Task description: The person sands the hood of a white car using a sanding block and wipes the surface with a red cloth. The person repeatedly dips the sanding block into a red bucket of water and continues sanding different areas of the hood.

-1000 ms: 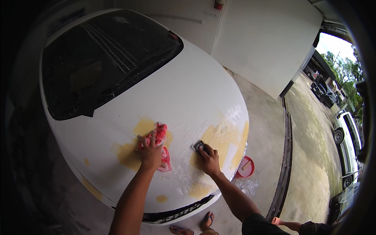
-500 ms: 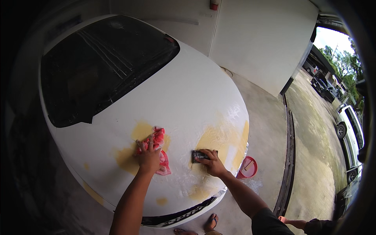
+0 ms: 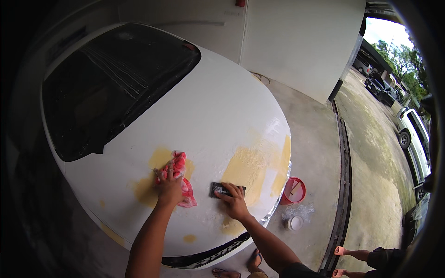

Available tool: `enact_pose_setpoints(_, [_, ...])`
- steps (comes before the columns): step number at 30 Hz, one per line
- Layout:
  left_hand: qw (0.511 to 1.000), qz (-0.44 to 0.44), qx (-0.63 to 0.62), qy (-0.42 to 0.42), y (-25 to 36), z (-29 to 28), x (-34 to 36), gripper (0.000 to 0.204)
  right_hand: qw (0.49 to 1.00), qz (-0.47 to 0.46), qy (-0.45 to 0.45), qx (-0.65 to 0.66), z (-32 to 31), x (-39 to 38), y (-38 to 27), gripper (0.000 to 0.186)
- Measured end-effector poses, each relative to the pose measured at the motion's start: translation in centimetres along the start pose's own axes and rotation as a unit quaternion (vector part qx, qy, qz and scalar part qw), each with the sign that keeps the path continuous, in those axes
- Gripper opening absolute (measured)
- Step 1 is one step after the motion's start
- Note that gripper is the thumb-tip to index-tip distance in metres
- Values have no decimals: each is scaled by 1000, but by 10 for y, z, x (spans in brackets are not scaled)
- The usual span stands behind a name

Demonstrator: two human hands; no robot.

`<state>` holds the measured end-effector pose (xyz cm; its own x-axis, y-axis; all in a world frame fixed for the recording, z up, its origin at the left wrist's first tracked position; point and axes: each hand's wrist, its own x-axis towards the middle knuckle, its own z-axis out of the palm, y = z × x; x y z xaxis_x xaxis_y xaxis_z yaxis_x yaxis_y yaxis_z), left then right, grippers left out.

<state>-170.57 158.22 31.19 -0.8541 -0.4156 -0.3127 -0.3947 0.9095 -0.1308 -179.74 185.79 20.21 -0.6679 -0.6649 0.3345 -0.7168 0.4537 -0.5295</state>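
A white car hood [image 3: 218, 102] carries yellow patches and wet, whitish smears. On the left patch, my left hand [image 3: 169, 185] lies with fingers spread over a crumpled red-and-white cloth [image 3: 185, 194]. To its right, my right hand [image 3: 232, 201] grips a black rectangular block [image 3: 238, 190] flat on the hood, at the lower left of the large right patch [image 3: 250, 167]. Its fingers are curled over the block's top.
A red bucket [image 3: 294, 190] and a white tub [image 3: 294, 223] stand beside the front bumper. A grooved floor channel [image 3: 343, 176] runs past them. Another person's legs [image 3: 359, 255] show at lower right. A white wall [image 3: 301, 51] stands behind; parked vehicles [image 3: 412, 139] line the right.
My right hand has turned the block crosswise and shifted it down and left on the hood. My left hand stays on the cloth. The view has shifted slightly.
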Motion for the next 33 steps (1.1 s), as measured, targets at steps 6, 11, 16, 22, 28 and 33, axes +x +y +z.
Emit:
enact_pose_setpoints(6, [1000, -7, 6, 6, 0, 2, 1, 112, 991, 83, 100, 9, -22, 40, 51, 52])
enact_pose_setpoints(11, [1000, 0, 2, -9, -1, -1, 2, 115, 999, -21, -21, 14, 0, -3, -1, 55])
enact_pose_setpoints(16, [1000, 6, -9, -4, -2, 0, 0, 116, 995, 56, 77, 8, -17, 26, 31, 52])
enact_pose_setpoints(22, [1000, 1, 6, -13, 0, 3, 2, 115, 998, 57, 11, 14, 0, -16, 1, 43])
enact_pose_setpoints(28, [1000, 2, -1, 16, -1, -5, 1, 115, 995, -50, 83, -20, -27, 33, 57, 39])
enact_pose_setpoints(33, [1000, -5, -19, -19, 1, -7, -3, 114, 946, 210, 242, 41, -18, -12, 26, 41])
